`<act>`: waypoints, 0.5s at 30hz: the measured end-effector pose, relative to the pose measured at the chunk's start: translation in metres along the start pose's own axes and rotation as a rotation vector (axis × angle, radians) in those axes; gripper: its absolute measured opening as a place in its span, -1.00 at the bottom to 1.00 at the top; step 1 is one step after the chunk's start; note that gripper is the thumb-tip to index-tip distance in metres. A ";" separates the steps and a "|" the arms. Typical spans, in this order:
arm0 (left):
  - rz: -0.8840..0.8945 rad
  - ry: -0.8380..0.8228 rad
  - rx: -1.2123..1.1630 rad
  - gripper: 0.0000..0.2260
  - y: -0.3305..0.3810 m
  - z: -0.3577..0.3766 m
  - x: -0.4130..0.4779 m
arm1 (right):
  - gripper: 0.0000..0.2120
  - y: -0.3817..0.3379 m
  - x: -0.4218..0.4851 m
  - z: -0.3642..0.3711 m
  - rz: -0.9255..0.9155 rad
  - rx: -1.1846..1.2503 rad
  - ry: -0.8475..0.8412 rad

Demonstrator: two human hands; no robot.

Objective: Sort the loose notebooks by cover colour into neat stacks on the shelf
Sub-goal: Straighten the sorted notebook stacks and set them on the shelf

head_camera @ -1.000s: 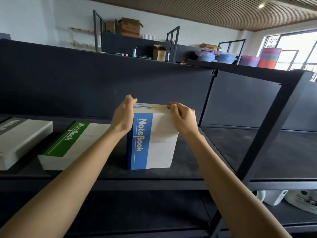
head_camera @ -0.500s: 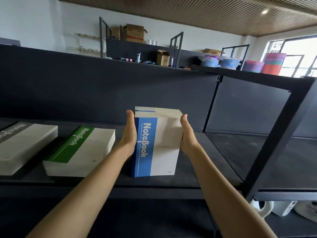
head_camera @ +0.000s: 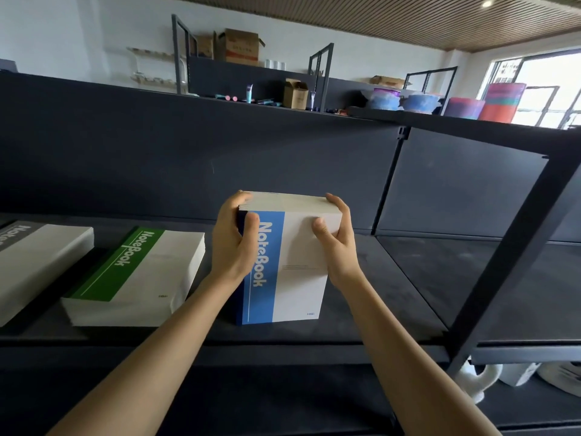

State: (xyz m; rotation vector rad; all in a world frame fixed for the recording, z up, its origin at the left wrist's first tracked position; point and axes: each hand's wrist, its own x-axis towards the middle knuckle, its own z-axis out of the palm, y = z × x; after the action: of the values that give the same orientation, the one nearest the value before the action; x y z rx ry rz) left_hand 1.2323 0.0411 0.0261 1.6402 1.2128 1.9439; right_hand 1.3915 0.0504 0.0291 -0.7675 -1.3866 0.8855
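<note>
A stack of blue notebooks (head_camera: 292, 265) stands on its short end near the middle of the dark shelf (head_camera: 408, 294), with its cover facing the person. Both hands hold it. The left hand (head_camera: 232, 243) grips the left side, with its thumb pressed on the blue stripe. The right hand (head_camera: 336, 243) grips the right side, with its thumb on the white part and its fingers curled over the top corner. White letters run down the blue stripe and say "NoteBook". The small print on the white part is too tiny to read. To the left, 1 stack of green notebooks (head_camera: 138, 278) lies flat on the same shelf, apart from the blue stack. Its green stripe says "NoteBook" too. Further left, a grey stack (head_camera: 34, 262) lies flat, and only the start of its word shows. High up behind, a brown cardboard box (head_camera: 240, 47) has red writing that is too blurry to read.
</note>
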 end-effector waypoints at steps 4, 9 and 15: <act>-0.016 -0.029 -0.048 -0.63 -0.003 -0.003 0.001 | -0.54 0.004 -0.001 -0.005 0.003 -0.023 -0.009; -0.296 -0.127 -0.274 -0.43 -0.021 -0.003 -0.026 | 0.04 0.039 -0.009 -0.015 0.176 0.041 -0.165; -0.382 -0.174 -0.276 -0.48 -0.041 -0.002 -0.037 | 0.13 0.056 -0.016 -0.014 0.276 0.077 -0.137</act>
State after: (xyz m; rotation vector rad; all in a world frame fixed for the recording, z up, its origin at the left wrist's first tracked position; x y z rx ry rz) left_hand 1.2299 0.0381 -0.0288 1.2975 1.0456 1.6136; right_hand 1.4014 0.0646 -0.0286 -0.8646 -1.3769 1.2195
